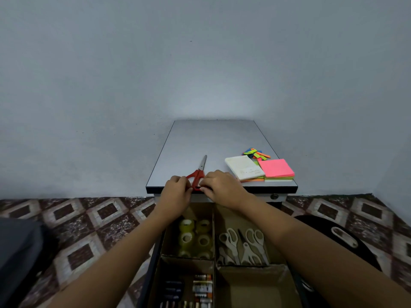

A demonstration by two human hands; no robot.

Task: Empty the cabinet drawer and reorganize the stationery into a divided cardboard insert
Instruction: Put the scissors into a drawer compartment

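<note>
1. Where the view looks down past both forearms, a grey wall (200, 63) fills the upper half; patterned floor (89, 218) runs along each side below.
2. Worktop (200, 138): grey cabinet top with a dark edge, standing against the wall.
3. Drawer (153, 258): pulled out below the worktop's front edge. It holds the insert (251, 283), brown cardboard split into compartments.
4. Insert contents:
   - far left compartment: clear tape rolls (194, 237) in rows;
   - far right: white scissors (242, 245), several, lying handles away from the viewer;
   - near left: small cylinders (200, 287) lying on their sides, type not readable;
   - near right: bare cardboard.
5. Left hand (176, 192): at the worktop's front edge, fingers curled, grip pinching the left handle loop of the red scissors (199, 172).
6. Right hand (222, 185): just beside the left, fingers curled, grip pinching the right handle loop.
7. Red scissors: flat on the worktop, blades together, pointing away toward the wall, handles at the front edge.
8. Right front corner of the worktop: white pad (244, 167) and pink pad (275, 167) side by side atop other coloured pads.
9. Coloured tabs (255, 153): loose heap just behind the pads.
</note>
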